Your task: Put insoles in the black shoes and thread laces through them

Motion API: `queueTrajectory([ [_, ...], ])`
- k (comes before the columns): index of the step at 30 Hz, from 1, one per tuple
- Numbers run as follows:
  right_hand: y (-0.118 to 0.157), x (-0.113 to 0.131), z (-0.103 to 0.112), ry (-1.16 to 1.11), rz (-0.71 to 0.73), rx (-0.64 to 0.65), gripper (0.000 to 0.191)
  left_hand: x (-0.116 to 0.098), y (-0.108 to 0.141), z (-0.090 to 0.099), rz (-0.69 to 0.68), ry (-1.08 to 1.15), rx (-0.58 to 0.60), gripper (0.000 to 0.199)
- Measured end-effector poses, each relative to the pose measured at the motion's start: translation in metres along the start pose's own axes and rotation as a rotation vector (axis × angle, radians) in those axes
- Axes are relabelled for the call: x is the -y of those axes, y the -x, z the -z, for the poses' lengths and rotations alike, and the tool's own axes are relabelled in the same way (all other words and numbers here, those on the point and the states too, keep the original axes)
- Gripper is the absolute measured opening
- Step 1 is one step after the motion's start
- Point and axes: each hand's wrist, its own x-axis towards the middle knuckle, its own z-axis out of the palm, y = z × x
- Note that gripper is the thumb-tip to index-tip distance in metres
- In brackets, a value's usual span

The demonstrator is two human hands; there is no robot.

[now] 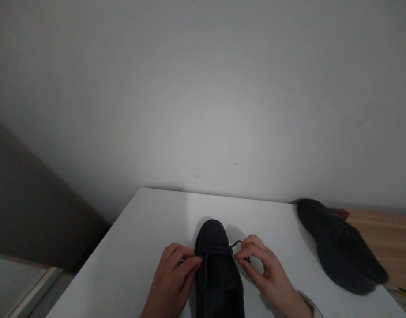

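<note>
A black shoe [218,274] stands on the white table with its toe toward the wall. A dark shoelace [234,244] runs across its upper and out to the right. My right hand [264,265] pinches this lace between thumb and fingertips, just off the shoe's right side. At the shoe's left edge, my left hand [176,274] has thumb and forefinger pressed together. A small dark, patterned bit shows between those fingers, too small to make out fully. The rear of the shoe runs out of the picture at the bottom.
Another black shoe [338,247] lies at the table's right side, near a wood-grain board [378,238]. The white tabletop [150,221] meets a pale wall [203,110] at the back. A pale-edged piece [34,291] sits low at the left, beyond the table.
</note>
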Motion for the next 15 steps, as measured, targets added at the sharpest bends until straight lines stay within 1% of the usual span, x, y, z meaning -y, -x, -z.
queueTrajectory([
  [5,0.001,-0.001,0.0,0.032,0.022,0.001,0.017,0.0,0.003,-0.005,0.032,0.044,0.024,0.022],
  [11,0.003,0.005,-0.002,0.069,0.033,-0.029,0.02,-0.005,0.01,-0.005,0.212,0.13,0.108,0.024],
  [13,0.004,0.009,-0.004,0.093,0.028,-0.045,0.02,-0.008,0.008,-0.003,0.244,0.159,0.121,0.024],
  [15,0.005,0.011,-0.006,0.11,0.023,-0.057,0.021,-0.01,0.006,-0.002,0.241,0.183,0.113,0.024],
])
